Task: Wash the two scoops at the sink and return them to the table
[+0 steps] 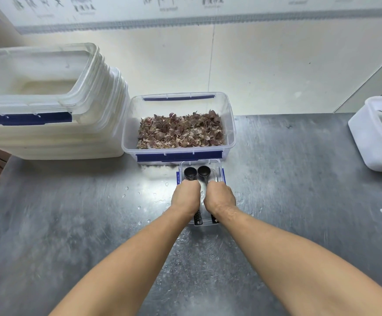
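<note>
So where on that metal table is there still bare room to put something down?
Bare table lies right of the hands, between the box of dried petals and the white tub. More lies left of the left hand, below the stacked clear bins. The middle is crowded: both hands grip scoops over a small container.

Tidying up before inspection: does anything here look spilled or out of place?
Only water droplets scattered on the steel table left of the hands. Both scoops lie side by side in the small clear container, nothing askew.
</note>
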